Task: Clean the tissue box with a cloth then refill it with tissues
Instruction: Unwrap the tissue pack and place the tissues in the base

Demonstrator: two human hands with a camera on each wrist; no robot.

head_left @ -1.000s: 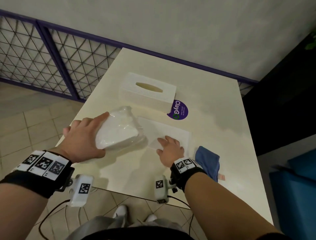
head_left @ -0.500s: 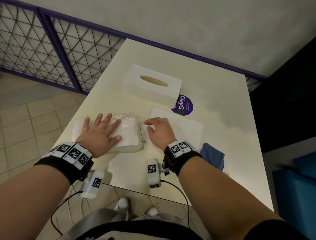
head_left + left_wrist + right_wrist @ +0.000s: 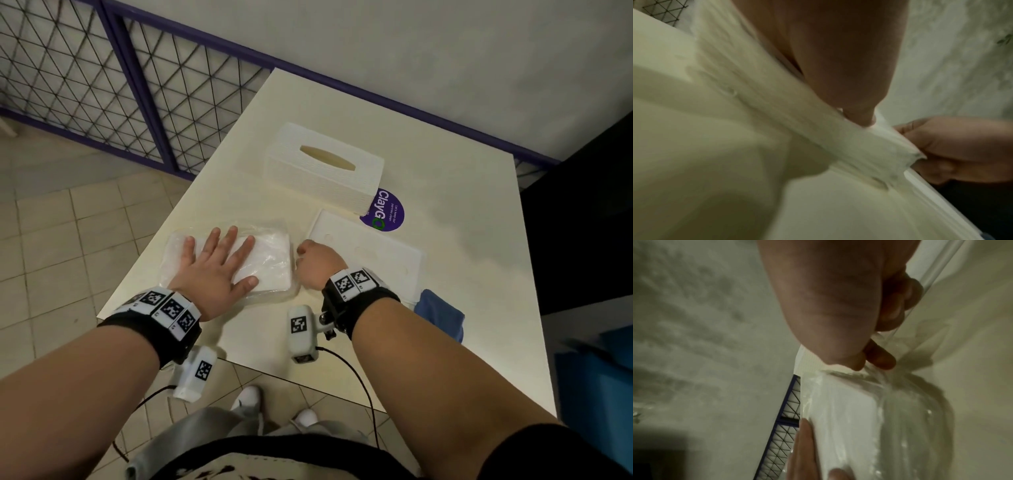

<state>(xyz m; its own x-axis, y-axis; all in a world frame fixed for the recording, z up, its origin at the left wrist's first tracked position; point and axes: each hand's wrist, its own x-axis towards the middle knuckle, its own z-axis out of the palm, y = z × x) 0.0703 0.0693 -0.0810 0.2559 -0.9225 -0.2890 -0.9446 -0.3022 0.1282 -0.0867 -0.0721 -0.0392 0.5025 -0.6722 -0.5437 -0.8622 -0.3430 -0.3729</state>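
A pack of white tissues in clear plastic wrap (image 3: 270, 260) lies flat near the table's left front. My left hand (image 3: 219, 260) presses down on it with straight, spread fingers. My right hand (image 3: 317, 262) sits at the pack's right end, its thumb and forefinger pinching the plastic wrap (image 3: 877, 374). The white textured tissue box (image 3: 325, 171) stands behind, slot up, with nothing showing in the slot. Its flat white base panel (image 3: 383, 253) lies right of my right hand. The blue cloth (image 3: 440, 317) rests at the front right, partly behind my right forearm.
A round purple sticker (image 3: 385, 212) is stuck to the cream table (image 3: 462, 205) beside the box. A purple-framed mesh fence (image 3: 102, 85) runs along the left; tiled floor lies below the table's left and front edges. A dark panel stands to the right.
The tissue pack went from tilted up in my left hand to lying flat under my spread left palm. My right hand moved left off the base panel to the pack's end and pinched the wrap.
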